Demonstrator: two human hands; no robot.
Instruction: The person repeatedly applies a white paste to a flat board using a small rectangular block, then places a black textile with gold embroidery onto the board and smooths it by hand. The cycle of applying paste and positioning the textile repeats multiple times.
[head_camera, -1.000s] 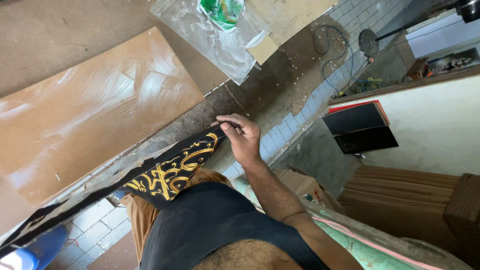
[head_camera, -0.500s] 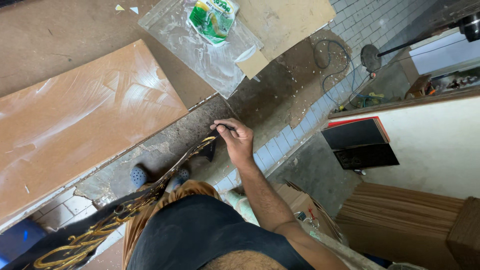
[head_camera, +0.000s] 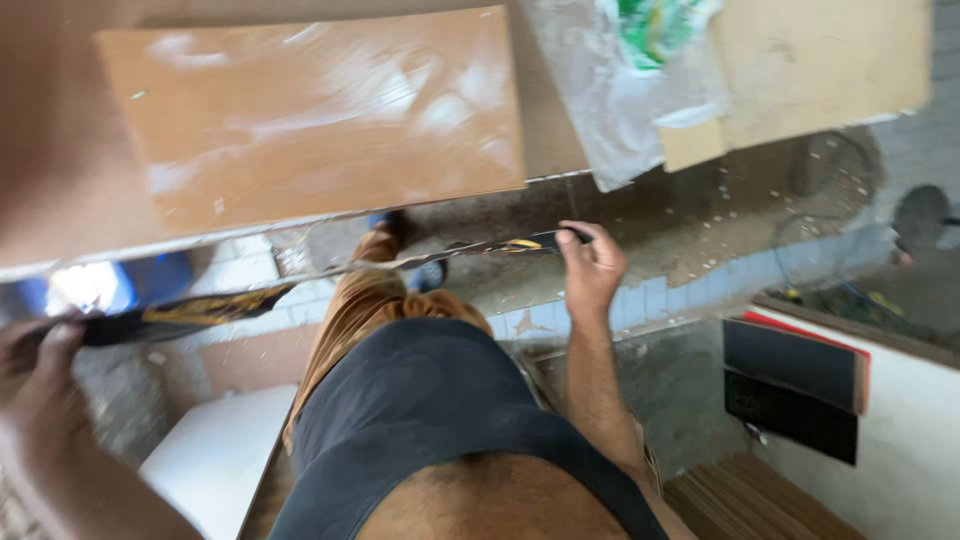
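**Black-and-gold strip pulled taut between two hands**

Since the earlier frame, the strip (head_camera: 330, 275) has been drawn out edge-on into a thin line across the middle of the frame, and the left hand (head_camera: 40, 365) has come into view at the lower left. One end is pinched in the closed right hand (head_camera: 592, 268) at centre; the other is clamped under the left thumb. An orange board (head_camera: 310, 115) lies in the upper left, a clear plastic bag (head_camera: 630, 90) in the upper right. Stretching or straightening appears to be in hand; even tension from both grips would be called for next.
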